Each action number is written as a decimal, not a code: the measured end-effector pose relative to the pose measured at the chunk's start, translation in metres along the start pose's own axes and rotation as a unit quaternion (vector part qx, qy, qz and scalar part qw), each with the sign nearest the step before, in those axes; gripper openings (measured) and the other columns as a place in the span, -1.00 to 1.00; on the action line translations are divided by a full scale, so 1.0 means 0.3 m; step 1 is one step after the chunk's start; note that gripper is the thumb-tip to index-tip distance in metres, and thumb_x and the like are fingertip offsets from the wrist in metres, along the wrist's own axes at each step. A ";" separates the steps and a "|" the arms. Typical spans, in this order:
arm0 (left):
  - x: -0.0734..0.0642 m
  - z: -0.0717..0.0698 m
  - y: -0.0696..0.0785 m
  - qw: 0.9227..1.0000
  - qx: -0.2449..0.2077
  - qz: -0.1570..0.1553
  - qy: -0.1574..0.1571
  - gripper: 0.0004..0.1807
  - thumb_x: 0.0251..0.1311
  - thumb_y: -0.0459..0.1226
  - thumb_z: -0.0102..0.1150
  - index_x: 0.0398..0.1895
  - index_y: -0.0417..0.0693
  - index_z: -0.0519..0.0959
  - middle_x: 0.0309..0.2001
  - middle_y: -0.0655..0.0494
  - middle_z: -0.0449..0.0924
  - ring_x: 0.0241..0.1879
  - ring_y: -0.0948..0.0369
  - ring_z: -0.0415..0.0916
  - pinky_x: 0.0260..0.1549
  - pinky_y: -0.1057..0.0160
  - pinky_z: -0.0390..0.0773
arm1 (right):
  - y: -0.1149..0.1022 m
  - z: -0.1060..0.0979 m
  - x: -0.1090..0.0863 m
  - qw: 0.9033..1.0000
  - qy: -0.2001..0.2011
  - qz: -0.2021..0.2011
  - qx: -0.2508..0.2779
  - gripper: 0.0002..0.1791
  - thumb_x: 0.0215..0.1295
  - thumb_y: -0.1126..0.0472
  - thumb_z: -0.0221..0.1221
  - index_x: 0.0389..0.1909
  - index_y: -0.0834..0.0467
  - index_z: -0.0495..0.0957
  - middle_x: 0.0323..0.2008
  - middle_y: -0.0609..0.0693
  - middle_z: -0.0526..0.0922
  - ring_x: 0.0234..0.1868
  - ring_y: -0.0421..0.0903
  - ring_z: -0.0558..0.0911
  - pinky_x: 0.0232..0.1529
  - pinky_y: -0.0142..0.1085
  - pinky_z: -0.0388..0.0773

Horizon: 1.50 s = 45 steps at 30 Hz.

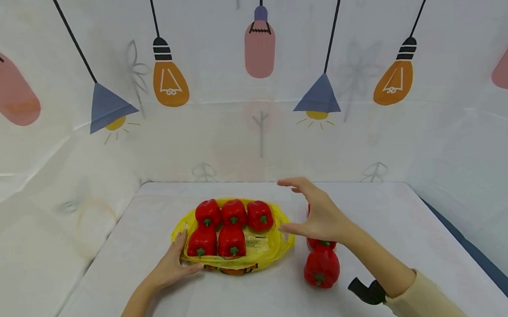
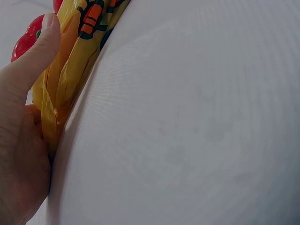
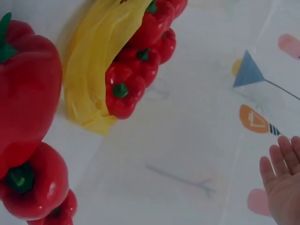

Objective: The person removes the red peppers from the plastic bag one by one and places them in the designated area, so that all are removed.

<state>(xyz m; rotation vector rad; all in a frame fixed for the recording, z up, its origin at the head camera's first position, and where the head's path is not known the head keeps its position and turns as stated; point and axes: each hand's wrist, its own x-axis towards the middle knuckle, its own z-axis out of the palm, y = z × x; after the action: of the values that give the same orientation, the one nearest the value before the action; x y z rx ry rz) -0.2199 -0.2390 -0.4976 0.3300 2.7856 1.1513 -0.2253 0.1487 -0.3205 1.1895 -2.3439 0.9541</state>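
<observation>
A yellow plastic bag (image 1: 264, 247) lies spread on the table with several red bell peppers (image 1: 232, 240) in two rows on it. My left hand (image 1: 173, 263) rests against the bag's left end, thumb along the front edge and fingers along the side. In the left wrist view the thumb (image 2: 40, 51) lies straight beside the bag's folds. Above the table, right of the bag, my right hand (image 1: 323, 217) is raised with thumb and fingers spread apart and nothing between them. Beneath it stands a column of red bell peppers (image 1: 322, 267), partly hidden by the hand.
The white table (image 1: 228, 308) reaches back to a pale curtain (image 1: 226, 140) printed with lamps and bulbs. A black strap (image 1: 367, 292) sits at my right wrist. Along the right edge runs a dark blue strip (image 1: 474, 256).
</observation>
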 end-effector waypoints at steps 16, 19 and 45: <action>0.003 0.000 -0.002 1.000 -0.014 -0.002 0.001 0.25 0.01 0.13 0.33 0.51 -0.27 -0.23 0.50 -0.32 -0.26 0.44 -0.29 -0.32 0.31 -0.31 -0.14 | -0.004 0.105 0.102 0.998 -0.011 -0.018 0.059 -0.21 -0.08 0.13 0.51 0.20 0.18 0.38 0.14 -0.03 0.51 0.17 -0.10 0.47 0.17 -0.04 0.45; 0.003 0.000 -0.002 1.000 -0.018 -0.001 0.001 0.25 0.00 0.13 0.34 0.51 -0.27 -0.22 0.49 -0.32 -0.26 0.44 -0.28 -0.32 0.31 -0.31 -0.15 | -0.010 0.128 0.118 0.998 -0.013 -0.015 0.065 -0.22 -0.07 0.12 0.51 0.19 0.17 0.38 0.13 -0.04 0.52 0.16 -0.11 0.48 0.17 -0.07 0.45; 0.003 0.006 -0.008 1.000 -0.016 -0.002 0.003 0.26 -0.01 0.14 0.35 0.52 -0.26 -0.22 0.49 -0.32 -0.25 0.44 -0.29 -0.29 0.31 -0.31 -0.11 | -0.046 0.291 0.195 0.992 -0.067 -0.001 0.108 -0.36 0.00 0.14 0.46 0.10 0.20 0.41 0.04 -0.04 0.56 0.09 -0.17 0.50 0.15 -0.22 0.47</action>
<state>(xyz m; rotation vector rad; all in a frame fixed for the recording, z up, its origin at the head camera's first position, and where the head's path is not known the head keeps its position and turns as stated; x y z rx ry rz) -0.2207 -0.2392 -0.5007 0.3182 2.7685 1.1958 -0.2489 0.0483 -0.3441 1.3763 -2.3881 1.1859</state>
